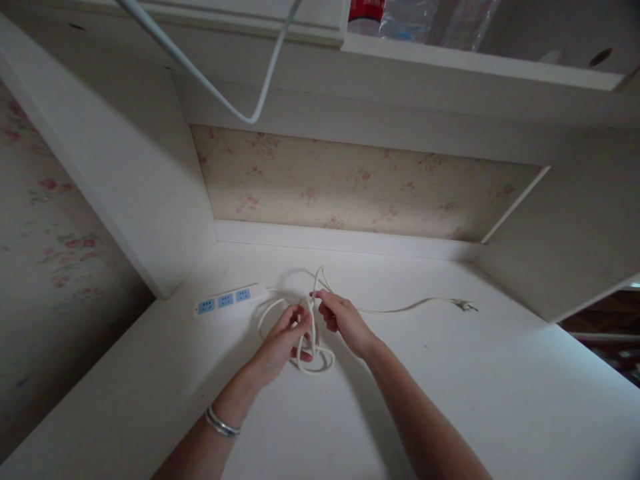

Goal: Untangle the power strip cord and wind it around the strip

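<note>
A white power cord [320, 371] lies in loose loops, partly lifted above the desk. My left hand [285, 337] is closed on the bunched loops, thumb and fingers pinching them. To its right, my right hand [345, 320] has its index finger extended against an upright strand and the other fingers curled; the cord seems caught there. The cord's left end joins a white power strip [230, 299] with blue sockets. Its other end runs right along the desk to a plug [466, 305] with bare metal prongs. Some strands are hidden behind my fingers.
The white desk [425, 400] has side panels left and right and a floral-papered wall [350, 180] behind. Overhead, a shelf [480, 63] holds plastic bottles [407, 20]. A thin white bent rod or cable [253, 117] hangs at the upper left.
</note>
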Demonstrator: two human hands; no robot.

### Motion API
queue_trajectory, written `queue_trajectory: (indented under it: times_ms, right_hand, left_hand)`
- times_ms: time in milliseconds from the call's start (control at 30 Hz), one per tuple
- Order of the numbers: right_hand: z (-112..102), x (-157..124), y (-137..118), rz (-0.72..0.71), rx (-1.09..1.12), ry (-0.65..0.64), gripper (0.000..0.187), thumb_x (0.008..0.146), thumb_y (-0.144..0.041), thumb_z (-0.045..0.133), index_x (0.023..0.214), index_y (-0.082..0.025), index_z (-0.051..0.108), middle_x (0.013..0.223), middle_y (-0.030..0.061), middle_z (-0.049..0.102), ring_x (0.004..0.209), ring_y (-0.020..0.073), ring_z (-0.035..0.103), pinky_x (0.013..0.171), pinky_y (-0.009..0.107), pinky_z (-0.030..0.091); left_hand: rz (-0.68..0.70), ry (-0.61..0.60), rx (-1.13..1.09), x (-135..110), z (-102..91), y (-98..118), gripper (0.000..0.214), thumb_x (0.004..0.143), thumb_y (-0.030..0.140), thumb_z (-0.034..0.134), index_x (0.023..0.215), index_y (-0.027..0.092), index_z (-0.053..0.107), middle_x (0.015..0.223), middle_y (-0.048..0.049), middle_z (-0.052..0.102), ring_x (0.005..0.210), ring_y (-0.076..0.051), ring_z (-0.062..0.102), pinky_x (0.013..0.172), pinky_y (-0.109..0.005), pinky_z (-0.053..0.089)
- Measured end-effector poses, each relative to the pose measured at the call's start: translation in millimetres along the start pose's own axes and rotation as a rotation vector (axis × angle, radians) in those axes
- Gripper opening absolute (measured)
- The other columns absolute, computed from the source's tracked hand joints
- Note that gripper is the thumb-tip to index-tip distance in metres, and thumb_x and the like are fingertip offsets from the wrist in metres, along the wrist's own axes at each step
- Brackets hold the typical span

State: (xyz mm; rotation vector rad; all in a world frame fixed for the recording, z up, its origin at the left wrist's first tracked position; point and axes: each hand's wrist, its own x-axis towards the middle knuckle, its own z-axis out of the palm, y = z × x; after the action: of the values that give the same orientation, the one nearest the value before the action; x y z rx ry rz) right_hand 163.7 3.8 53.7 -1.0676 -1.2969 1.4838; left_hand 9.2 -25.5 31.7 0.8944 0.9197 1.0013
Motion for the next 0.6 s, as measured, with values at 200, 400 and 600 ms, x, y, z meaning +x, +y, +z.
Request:
queue_trajectory:
  times_ms: [200,400,600]
  right_hand:
    - [-1,14,-2,-0.107,0.045,0.095,0.039,0.078,-0.054,0.061,0.068,-0.019,0.049,0.053,-0.0089,0.034,0.044,0.0057,0.027,0.041,0.021,0.02]
    - [-57,-3,15,-0.21,0.27,0.455,0.033,0.074,-0.048,0.069,0.076,-0.02,0.051,0.057,-0.0085,0.039,0.042,0.0049,0.028,0.039,0.02,0.02]
    - [-95,-21,43,-0.208,0.297,0.627,0.032,0.071,-0.045,0.071,0.075,-0.02,0.051,0.059,-0.0079,0.042,0.042,0.005,0.032,0.038,0.02,0.025]
  left_hand:
    - [0.126,0.101,0.077,12,-1.9,-8,0.034,0.074,0.05,0.066,0.084,0.018,0.057,0.074,0.0016,0.053,0.061,-0.01,0.053,0.053,-0.021,0.047]
    - [0.331,0.302,0.07,19,-12.6,-7,0.022,0.074,0.034,0.069,0.084,0.019,0.056,0.062,0.0051,0.051,0.058,-0.01,0.051,0.058,-0.02,0.041]
    - [0.395,0.288,-0.004,15,-6.3,-4,0.026,0.072,0.024,0.07,0.079,0.022,0.045,0.068,0.0051,0.059,0.064,-0.01,0.056,0.066,-0.022,0.041]
